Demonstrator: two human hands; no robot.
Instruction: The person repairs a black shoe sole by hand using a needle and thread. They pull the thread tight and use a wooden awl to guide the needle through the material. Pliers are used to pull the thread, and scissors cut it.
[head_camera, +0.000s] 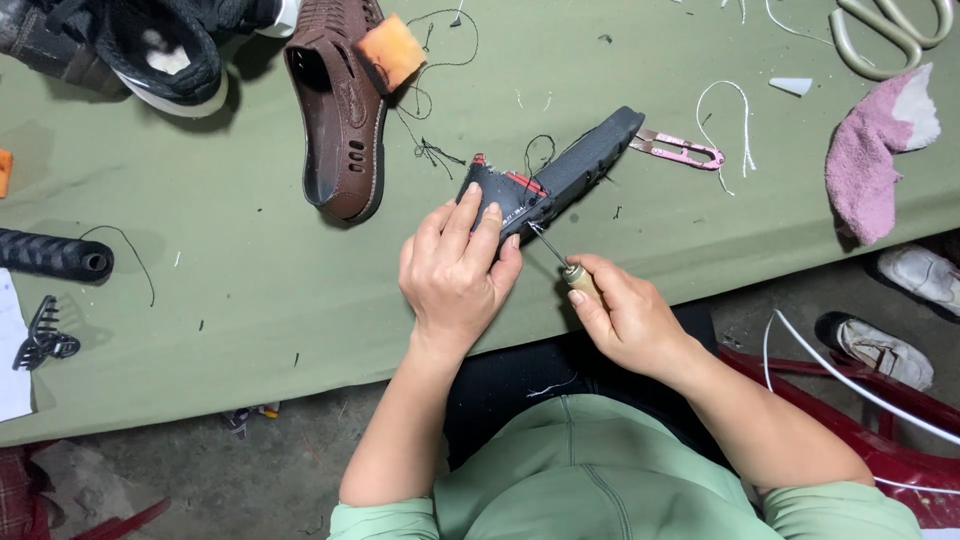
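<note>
Two hands work one dark shoe (560, 175) on the green table (250, 260): the left hand (455, 275) clamps its near end from above, fingers curled over the edge, and the right hand (625, 315) grips a wooden-handled awl (570, 268), its point at the sole just beside the left fingertips. A slip of the point could well jab those fingers, since they sit so close. Loose black thread (540, 150) beyond the left hand might snag. Pink snips (680, 150) lie further off, beyond the right hand.

Scissors (893, 32) cut off at top edge
</note>
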